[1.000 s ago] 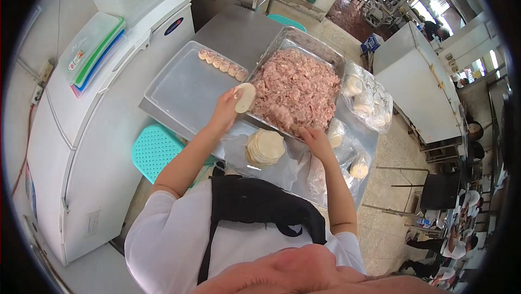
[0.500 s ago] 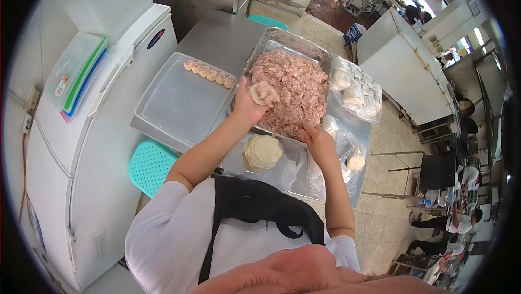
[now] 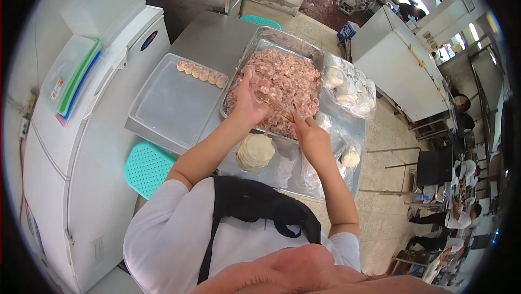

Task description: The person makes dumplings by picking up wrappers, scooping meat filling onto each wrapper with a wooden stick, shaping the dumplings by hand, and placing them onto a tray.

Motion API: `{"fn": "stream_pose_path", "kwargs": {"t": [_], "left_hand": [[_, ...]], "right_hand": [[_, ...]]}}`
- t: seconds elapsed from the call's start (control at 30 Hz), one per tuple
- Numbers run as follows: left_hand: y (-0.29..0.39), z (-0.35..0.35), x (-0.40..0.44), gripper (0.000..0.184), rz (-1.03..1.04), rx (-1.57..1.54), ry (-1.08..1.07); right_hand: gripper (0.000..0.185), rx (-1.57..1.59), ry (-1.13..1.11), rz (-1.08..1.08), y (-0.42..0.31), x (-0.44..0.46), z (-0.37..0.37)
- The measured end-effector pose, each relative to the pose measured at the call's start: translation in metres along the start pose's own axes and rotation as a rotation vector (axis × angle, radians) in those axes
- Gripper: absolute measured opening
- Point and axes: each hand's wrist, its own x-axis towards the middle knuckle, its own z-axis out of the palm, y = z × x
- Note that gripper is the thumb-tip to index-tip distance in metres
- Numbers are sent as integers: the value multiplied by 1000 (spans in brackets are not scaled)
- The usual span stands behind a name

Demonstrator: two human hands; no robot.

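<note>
My left hand [image 3: 251, 104] is cupped over the near left part of the meat pan, holding a dumpling wrapper with minced meat [image 3: 264, 95] on it. My right hand [image 3: 313, 134] is closed around a thin, stick-like filling spatula [image 3: 283, 111], whose far end meets the meat in my left palm. Below both hands is a deep metal pan [image 3: 320, 50] filled with pink minced meat [image 3: 287, 74]. A stack of round pale wrappers [image 3: 255, 151] lies near my body. To the left, a translucent tray [image 3: 176, 101] carries a short row of filled dumplings [image 3: 202, 73] along its far edge.
Plastic bags of wrappers [image 3: 350, 88] lie right of the pan, with more bagged wrappers [image 3: 350, 155] nearer me. A turquoise stool [image 3: 149, 169] stands under the table's left side. A white freezer [image 3: 116, 147] borders the left. Other people [image 3: 460, 218] work at the far right.
The spatula has risen from the pan's meat to the wrapper in my left hand. My right hand has shifted slightly up and left. The view has drifted a little.
</note>
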Motion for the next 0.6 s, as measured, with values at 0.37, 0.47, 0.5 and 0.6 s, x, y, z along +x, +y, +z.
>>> {"fn": "stream_pose_path", "kwargs": {"t": [0.37,0.47,0.5,0.6], "left_hand": [[13,5,-32,71,516,1213,-670],[14,5,-24,61,653,1442,-811],[15,2,-19,55,488,1488,-907],[16,-2,-10,45,453,1647,-968]], "right_hand": [[32,603,-333,259,28,-10,-52],[30,532,-255,116,30,-19,-49],[30,533,-258,109,34,-19,-43],[27,581,-179,-75,56,-18,-13]]}}
